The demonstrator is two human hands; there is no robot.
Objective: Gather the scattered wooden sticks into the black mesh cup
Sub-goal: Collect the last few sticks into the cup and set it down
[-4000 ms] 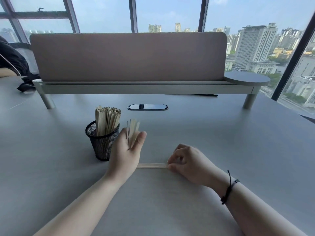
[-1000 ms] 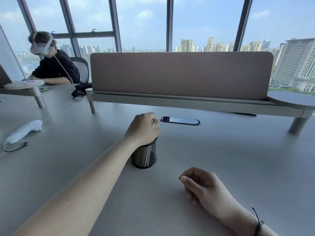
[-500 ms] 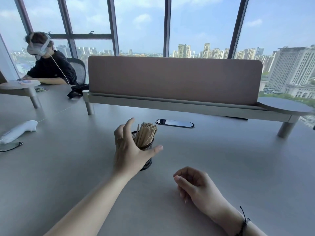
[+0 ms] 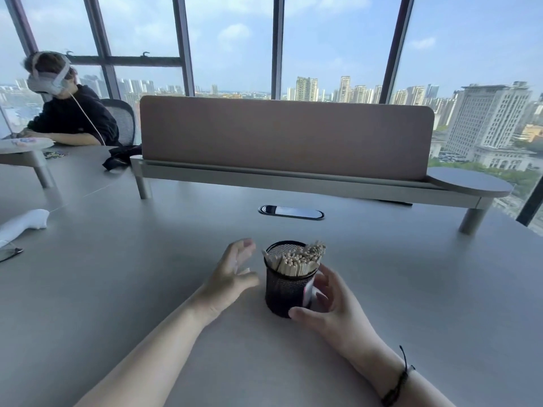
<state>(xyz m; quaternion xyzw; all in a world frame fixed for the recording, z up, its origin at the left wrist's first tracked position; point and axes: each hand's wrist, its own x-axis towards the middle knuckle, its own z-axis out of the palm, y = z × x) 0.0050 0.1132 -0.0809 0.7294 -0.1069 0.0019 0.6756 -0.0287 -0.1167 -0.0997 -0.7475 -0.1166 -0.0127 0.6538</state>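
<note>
The black mesh cup [image 4: 283,292] stands upright on the grey table [image 4: 411,289], straight in front of me. A dense bundle of wooden sticks [image 4: 298,261] fills it, leaning toward its right rim. My right hand [image 4: 332,309] wraps the cup's right side, thumb against its base and fingers curled behind it. My left hand [image 4: 229,277] hovers just left of the cup with its fingers spread and blurred, holding nothing. I see no loose sticks on the table.
A raised shelf with a brown divider panel [image 4: 285,136] runs across the back. An oval cable port [image 4: 291,212] lies beyond the cup. A white object [image 4: 23,223] and glasses [image 4: 8,254] lie far left. A person in a headset [image 4: 64,113] sits at the neighbouring desk.
My left hand has let go of the sticks, leaving them in the cup, and drawn back to the left, open. My right hand has come up from the table and closed around the cup's right side.
</note>
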